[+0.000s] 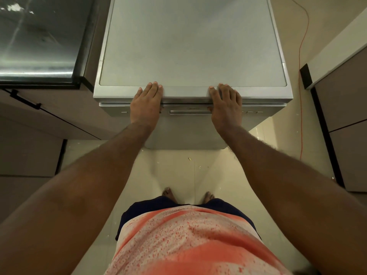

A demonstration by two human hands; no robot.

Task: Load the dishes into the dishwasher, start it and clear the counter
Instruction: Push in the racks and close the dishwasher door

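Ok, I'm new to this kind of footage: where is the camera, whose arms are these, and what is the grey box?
One picture, from a camera worn on a person's head, looking down, so the arms are the wearer's own. The grey box is the dishwasher, its door apparently shut. The left hand and right hand lie flat on its front top edge, either side of the door handle; neither holds anything. A dark counter is at left, an orange cable at right.
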